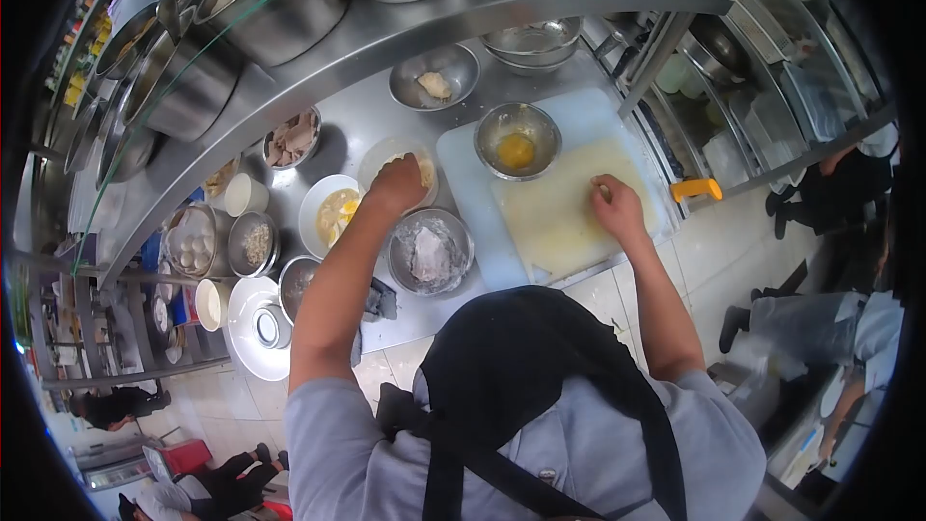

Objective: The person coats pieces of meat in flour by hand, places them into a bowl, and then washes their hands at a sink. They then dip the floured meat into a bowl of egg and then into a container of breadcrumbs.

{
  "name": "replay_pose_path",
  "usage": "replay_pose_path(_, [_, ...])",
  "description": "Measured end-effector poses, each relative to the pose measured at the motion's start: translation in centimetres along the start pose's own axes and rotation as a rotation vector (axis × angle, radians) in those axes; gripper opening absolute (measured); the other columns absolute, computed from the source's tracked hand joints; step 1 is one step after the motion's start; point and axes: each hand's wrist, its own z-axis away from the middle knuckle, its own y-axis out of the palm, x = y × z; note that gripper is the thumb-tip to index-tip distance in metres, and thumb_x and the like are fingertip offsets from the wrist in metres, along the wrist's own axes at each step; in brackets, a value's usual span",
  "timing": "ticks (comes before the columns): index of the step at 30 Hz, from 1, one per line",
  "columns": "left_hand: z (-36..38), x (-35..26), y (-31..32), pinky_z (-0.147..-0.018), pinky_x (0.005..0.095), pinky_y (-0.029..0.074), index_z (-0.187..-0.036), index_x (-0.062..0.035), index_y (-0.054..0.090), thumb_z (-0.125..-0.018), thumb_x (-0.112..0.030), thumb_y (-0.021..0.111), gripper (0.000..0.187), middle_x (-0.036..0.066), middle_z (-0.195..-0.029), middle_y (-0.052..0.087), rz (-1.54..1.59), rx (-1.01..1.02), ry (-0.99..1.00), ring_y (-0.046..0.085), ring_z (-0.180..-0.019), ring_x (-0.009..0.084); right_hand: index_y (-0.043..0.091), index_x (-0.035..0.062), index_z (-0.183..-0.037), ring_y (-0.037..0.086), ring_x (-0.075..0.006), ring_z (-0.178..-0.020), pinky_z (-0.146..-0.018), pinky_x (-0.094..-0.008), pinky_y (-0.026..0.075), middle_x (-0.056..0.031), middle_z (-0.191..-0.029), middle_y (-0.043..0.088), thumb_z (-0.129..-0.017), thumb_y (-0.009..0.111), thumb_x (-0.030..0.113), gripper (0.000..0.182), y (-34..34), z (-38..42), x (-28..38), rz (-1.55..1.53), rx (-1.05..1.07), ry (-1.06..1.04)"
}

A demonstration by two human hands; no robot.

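Observation:
My left hand (397, 183) reaches down into a pale round bowl (371, 159); its fingers look bunched, and whatever they hold is hidden. Just below sits a metal bowl (430, 251) of white powder with a coated piece in it. To its left is a white bowl (313, 207) of beaten egg with some yolk showing. Over the yellowish cutting board (550, 217) my right hand (617, 207) rests with fingers curled in, nothing visible in them. A metal bowl with yellow egg yolk (516, 150) stands on the boards above it.
Farther back are a metal bowl with a pale lump (434, 85) and a bowl of meat pieces (291, 140). Eggs (196, 249), chopped bits (256, 243) and a white plate (256, 352) stand left. A steel shelf (424, 24) overhangs the counter. Other people are around.

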Motion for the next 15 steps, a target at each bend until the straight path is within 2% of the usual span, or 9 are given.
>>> replay_pose_path(1, [-0.1, -0.1, 0.3, -0.095, 0.0427, 0.048, -0.117, 0.0046, 0.052, -0.083, -0.019, 0.060, 0.043, 0.027, -0.114, 0.061, -0.064, -0.010, -0.018, 0.061, -0.104, 0.0400, 0.068, 0.0073, -0.104, 0.066, -0.0377, -0.081, -0.074, -0.0420, 0.052, -0.0201, -0.088, 0.068, -0.083, 0.060, 0.019, 0.025, -0.1, -0.3, 0.4, -0.002, 0.000, -0.001])
replay_pose_path(5, [-0.5, 0.9, 0.0, -0.093, 0.0419, 0.049, -0.114, 0.0054, 0.053, -0.079, -0.018, 0.062, 0.043, 0.026, -0.108, 0.063, -0.070, -0.025, -0.021, 0.062, -0.103, 0.0398, 0.069, 0.0072, -0.101, 0.066, -0.0365, -0.082, -0.074, -0.0412, 0.052, -0.0199, -0.088, 0.069, -0.083, 0.060, 0.019, 0.023, -0.5, 0.1, 1.0, 0.010, -0.008, 0.051])
replay_pose_path(9, [1.1, 2.5, -5.0, -0.088, 0.0419, 0.050, -0.106, 0.0010, 0.059, -0.075, -0.014, 0.064, 0.034, 0.024, -0.102, 0.065, 0.250, -0.151, 0.036, 0.063, -0.101, 0.0379, 0.069, 0.0072, -0.101, 0.067, -0.0352, -0.084, -0.075, -0.0401, 0.053, -0.0194, -0.089, 0.069, -0.084, 0.060, 0.020, 0.023, 0.1, 0.3, -0.1, -0.030, -0.041, 0.048])
replay_pose_path(11, [0.5, 4.4, -5.5, -0.087, 0.0423, 0.050, -0.104, -0.0009, 0.061, -0.075, -0.014, 0.064, 0.032, 0.022, -0.104, 0.066, 0.262, -0.200, 0.074, 0.063, -0.100, 0.0381, 0.069, 0.0074, -0.101, 0.067, -0.0353, -0.084, -0.075, -0.0398, 0.053, -0.0194, -0.090, 0.069, -0.084, 0.060, 0.020, 0.023, 0.1, 0.4, -0.2, -0.034, -0.041, 0.040])
replay_pose_path(13, [0.5, 4.9, -6.5, -0.086, 0.0422, 0.050, -0.104, -0.0010, 0.061, -0.076, -0.015, 0.064, 0.032, 0.023, -0.102, 0.066, 0.157, -0.166, -0.074, 0.063, -0.098, 0.0386, 0.069, 0.0075, -0.101, 0.067, -0.0353, -0.084, -0.075, -0.0395, 0.053, -0.0193, -0.090, 0.069, -0.084, 0.061, 0.020, 0.023, 0.1, 0.2, -0.1, -0.039, -0.040, 0.022])
replay_pose_path(15, [0.6, 4.4, -6.3, -0.087, 0.0422, 0.050, -0.102, -0.0006, 0.062, -0.076, -0.016, 0.065, 0.030, 0.022, -0.102, 0.066, 0.153, -0.194, -0.081, 0.063, -0.098, 0.0384, 0.069, 0.0079, -0.101, 0.067, -0.0354, -0.084, -0.075, -0.0394, 0.053, -0.0191, -0.090, 0.069, -0.084, 0.061, 0.020, 0.023, 0.2, 0.1, -0.2, -0.007, -0.043, 0.036])
